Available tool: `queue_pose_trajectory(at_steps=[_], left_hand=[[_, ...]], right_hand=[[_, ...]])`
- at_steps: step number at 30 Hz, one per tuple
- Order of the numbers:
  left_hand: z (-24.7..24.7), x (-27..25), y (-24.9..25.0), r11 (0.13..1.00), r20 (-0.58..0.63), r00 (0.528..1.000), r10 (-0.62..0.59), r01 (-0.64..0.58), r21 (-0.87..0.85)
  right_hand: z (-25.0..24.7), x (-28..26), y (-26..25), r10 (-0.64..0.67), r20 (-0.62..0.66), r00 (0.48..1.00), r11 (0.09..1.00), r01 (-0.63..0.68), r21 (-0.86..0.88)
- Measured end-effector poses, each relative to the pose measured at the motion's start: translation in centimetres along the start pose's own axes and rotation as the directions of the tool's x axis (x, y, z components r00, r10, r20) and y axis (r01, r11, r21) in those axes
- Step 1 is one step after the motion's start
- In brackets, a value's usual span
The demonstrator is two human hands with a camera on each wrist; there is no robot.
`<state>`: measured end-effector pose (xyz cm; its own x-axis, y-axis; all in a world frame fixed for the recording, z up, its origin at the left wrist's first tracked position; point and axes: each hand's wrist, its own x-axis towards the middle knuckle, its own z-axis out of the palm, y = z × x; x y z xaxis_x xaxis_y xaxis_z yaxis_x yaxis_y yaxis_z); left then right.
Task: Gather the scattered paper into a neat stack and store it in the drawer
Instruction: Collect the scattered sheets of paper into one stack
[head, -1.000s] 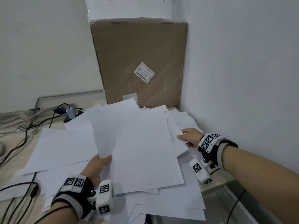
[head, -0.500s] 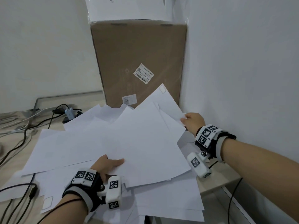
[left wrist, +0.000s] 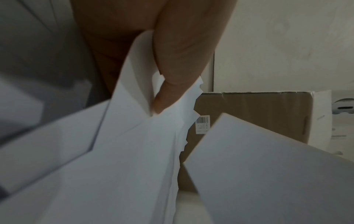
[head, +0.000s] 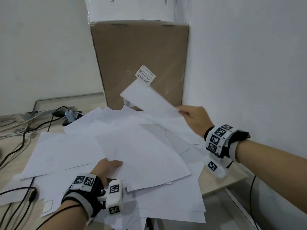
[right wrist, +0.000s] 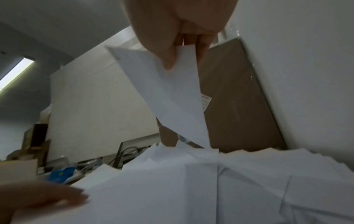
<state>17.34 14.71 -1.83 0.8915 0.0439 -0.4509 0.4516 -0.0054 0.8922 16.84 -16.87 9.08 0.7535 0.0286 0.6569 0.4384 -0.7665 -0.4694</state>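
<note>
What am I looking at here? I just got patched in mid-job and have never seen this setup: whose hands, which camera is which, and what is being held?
No robot here: a person works bare-handed, wearing bands with black-and-white markers and a small camera on each wrist.

The big picture comes from a head-worn camera looking down at a desk in a corner. The other two look along each hand at its fingers.

Loose white sheets lie scattered and overlapping on the desk. Behind them a cardboard box stands against the wall, with cables to the left.

The left hand grips the near edge of a fanned bundle of sheets. The right hand pinches one sheet by its corner, lifted clear of the pile. No drawer is in view.
</note>
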Motion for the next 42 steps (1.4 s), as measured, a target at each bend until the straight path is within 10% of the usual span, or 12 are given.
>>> queue_pose_trajectory(at_steps=[5, 12, 17, 22, 27, 35, 42], left_hand=[[-0.3, 0.5, 0.3, 0.988, -0.014, 0.997, -0.08, 0.077, -0.133], [0.8, -1.5, 1.0, 0.992, 0.153, 0.98, -0.129, 0.129, 0.012], [1.1, 1.2, 0.0, 0.955, 0.019, 1.0, -0.014, 0.007, 0.298], [0.0, 1.8, -0.4, 0.977, -0.125, 0.974, 0.191, -0.177, 0.12], [-0.7, 0.8, 0.4, 0.963, -0.063, 0.962, 0.265, -0.268, -0.04], [-0.2, -0.6, 2.3, 0.944, 0.085, 0.941, 0.329, -0.325, -0.056], [0.1, -0.6, 6.1, 0.918, 0.13, 0.91, 0.393, -0.396, -0.002]], right_hand=[[3.0, -3.6, 0.7, 0.03, 0.432, 0.901, 0.997, 0.0, -0.071], [5.5, -7.6, 0.5, 0.067, 0.662, 0.746, 0.996, -0.088, -0.002], [5.3, -8.4, 1.1, 0.251, 0.813, 0.525, 0.96, -0.242, -0.14], [3.8, -8.0, 2.5, 0.502, 0.57, 0.65, 0.77, -0.637, 0.048], [3.1, -6.2, 3.2, 0.673, 0.544, 0.501, 0.501, -0.85, 0.164], [3.6, -3.2, 0.9, 0.533, 0.608, 0.589, 0.207, -0.787, 0.581], [4.8, -0.9, 0.3, 0.656, 0.356, 0.665, 0.327, -0.676, 0.661]])
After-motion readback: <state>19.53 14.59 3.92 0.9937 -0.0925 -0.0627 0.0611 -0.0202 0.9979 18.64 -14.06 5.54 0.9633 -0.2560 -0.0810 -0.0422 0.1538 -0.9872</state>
